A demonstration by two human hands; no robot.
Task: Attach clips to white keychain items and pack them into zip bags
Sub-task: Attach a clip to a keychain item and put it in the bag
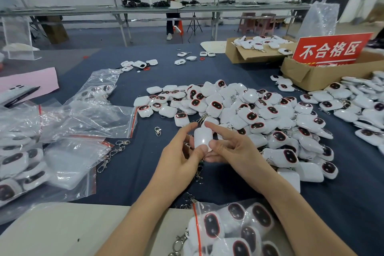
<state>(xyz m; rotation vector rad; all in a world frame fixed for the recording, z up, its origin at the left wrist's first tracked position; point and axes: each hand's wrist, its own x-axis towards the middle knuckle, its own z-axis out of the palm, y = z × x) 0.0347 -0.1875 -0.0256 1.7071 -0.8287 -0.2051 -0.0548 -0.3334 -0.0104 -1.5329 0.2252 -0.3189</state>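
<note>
I hold one white keychain item upright in the middle of the frame, just above the bench, pinched between both hands. My left hand curls round its lower end with the thumb beneath, my right hand pinches its side, and both forefingers reach to its top end. Something metal glints there, but I cannot tell whether it is a clip already caught on. The risk, I judge, is that the smooth shell slips from so light a pinch and drops into the pile of keychain items right of centre, mixing with the rest. A loose clip lies just left of my hands, and further left are the slack zip bags, which a careless sweep could drag about. The open room is the bare cloth between my left forearm and those bags. A filled bag crowds the bottom edge of the frame.
</note>
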